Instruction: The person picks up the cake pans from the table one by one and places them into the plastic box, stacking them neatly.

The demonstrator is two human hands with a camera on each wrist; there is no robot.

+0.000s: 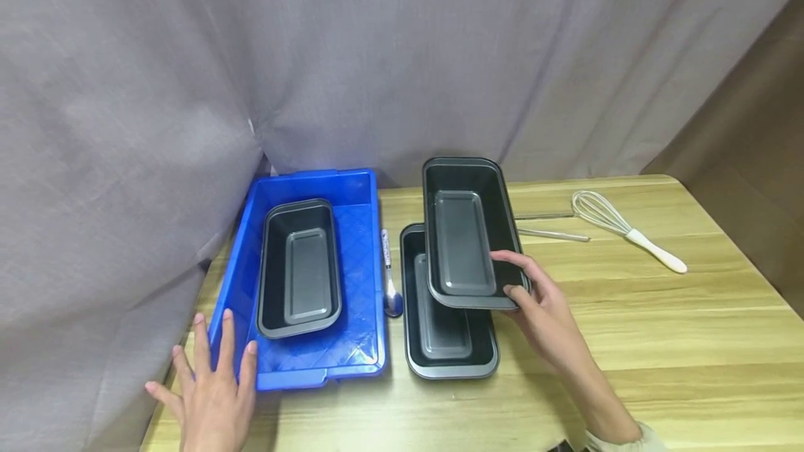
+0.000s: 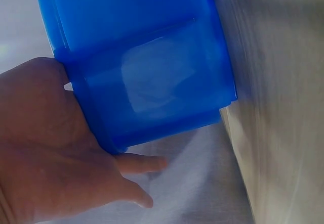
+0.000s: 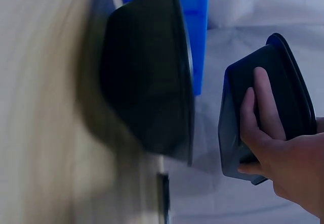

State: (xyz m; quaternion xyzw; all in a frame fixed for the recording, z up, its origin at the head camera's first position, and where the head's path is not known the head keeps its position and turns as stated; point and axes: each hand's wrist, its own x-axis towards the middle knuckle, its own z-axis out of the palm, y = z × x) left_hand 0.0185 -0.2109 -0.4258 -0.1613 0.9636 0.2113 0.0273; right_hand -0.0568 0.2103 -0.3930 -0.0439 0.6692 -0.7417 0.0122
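Note:
A blue plastic bin point(image 1: 320, 174) stands at the table's left with a dark loaf pan point(image 1: 300, 267) inside it. My left hand point(image 1: 213, 368) lies with straight, spread fingers against the bin's front left corner; in the left wrist view the palm point(image 2: 55, 158) touches the bin wall point(image 2: 152, 57). My right hand point(image 1: 511, 277) grips a second dark loaf pan point(image 1: 463, 232) by its near right corner and holds it tilted above a third pan point(image 1: 449, 347) that lies on the table. In the right wrist view the fingers point(image 3: 263, 128) curl round the held pan point(image 3: 283, 82).
A spoon point(image 1: 389, 277) lies between the bin and the pan on the table. A whisk point(image 1: 622, 229) with a white handle and two thin metal rods point(image 1: 549, 225) lie at the back right. A grey curtain point(image 1: 377, 54) closes the back and left. The table is light wood point(image 1: 659, 340).

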